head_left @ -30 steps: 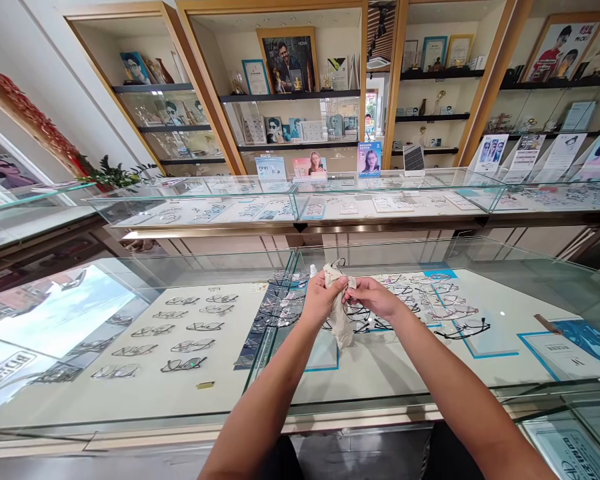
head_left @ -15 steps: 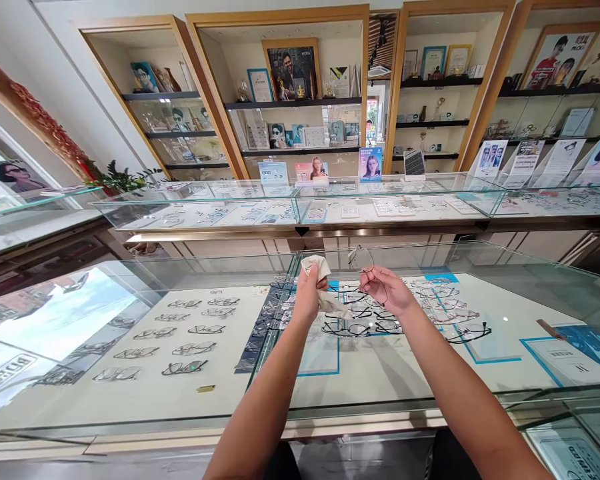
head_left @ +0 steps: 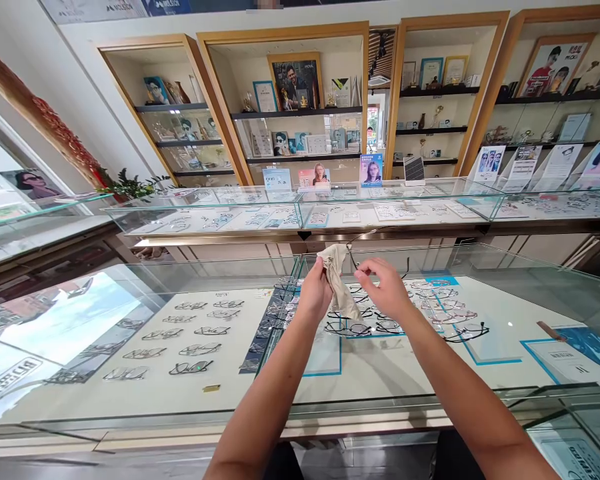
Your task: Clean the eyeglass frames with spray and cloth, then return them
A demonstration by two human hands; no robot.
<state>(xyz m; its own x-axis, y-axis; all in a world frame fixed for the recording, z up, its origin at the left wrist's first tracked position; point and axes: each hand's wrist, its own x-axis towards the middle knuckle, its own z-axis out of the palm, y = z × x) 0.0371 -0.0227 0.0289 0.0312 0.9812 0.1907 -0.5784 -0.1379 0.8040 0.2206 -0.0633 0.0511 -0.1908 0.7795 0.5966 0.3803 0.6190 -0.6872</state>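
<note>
I have the left hand (head_left: 316, 292) grasping the cloth (head_left: 338, 270), glasses (head_left: 371, 233) just beside it — whether the right hand's (head_left: 386, 290) fingers grip them, I can't tell. Probably wiping; the next stroke wants steadiness.

Wood-framed shelves (head_left: 255, 115), white wall (head_left: 75, 70).

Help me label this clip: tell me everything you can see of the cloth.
The cloth is plain beige and looks like thin, soft fabric, creased into long folds. The left hand grips it along one side; the rest hangs loosely toward a slanting lower end. It is held up over the glass display case, beside the right hand. Its upper edge meets the thin-framed glasses; whether it wraps a lens cannot be made out.
</note>
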